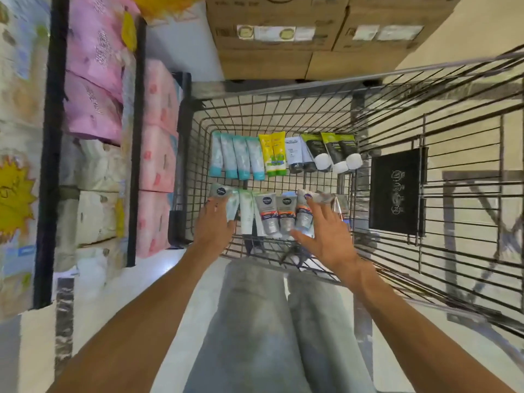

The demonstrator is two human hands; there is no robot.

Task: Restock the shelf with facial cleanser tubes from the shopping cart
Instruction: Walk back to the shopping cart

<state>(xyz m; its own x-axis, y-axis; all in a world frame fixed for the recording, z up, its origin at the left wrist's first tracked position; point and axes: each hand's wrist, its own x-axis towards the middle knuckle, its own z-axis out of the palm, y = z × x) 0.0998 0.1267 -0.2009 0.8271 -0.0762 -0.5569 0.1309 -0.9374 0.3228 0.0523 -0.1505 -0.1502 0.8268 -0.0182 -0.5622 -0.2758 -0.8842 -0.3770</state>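
The wire shopping cart (283,87) stands in front of me, and facial cleanser tubes lie in two rows on its floor. The far row has teal-capped tubes (235,158), yellow tubes (273,154) and dark green tubes with white caps (336,150). The near row has pale white-green tubes (245,211) and grey Nivea tubes (286,214). My left hand (214,226) is at the left end of the near row and grips a tilted Nivea tube (222,192). My right hand (323,234) is spread over the right end, its fingertips touching a blurred grey tube (314,196).
Shelving on the left holds pink wrapped packs (93,80) and white packs (96,199), with black uprights between them. Cardboard boxes (283,38) are stacked beyond the cart. A black panel (395,191) hangs on the cart's right side. My legs are below the cart's near edge.
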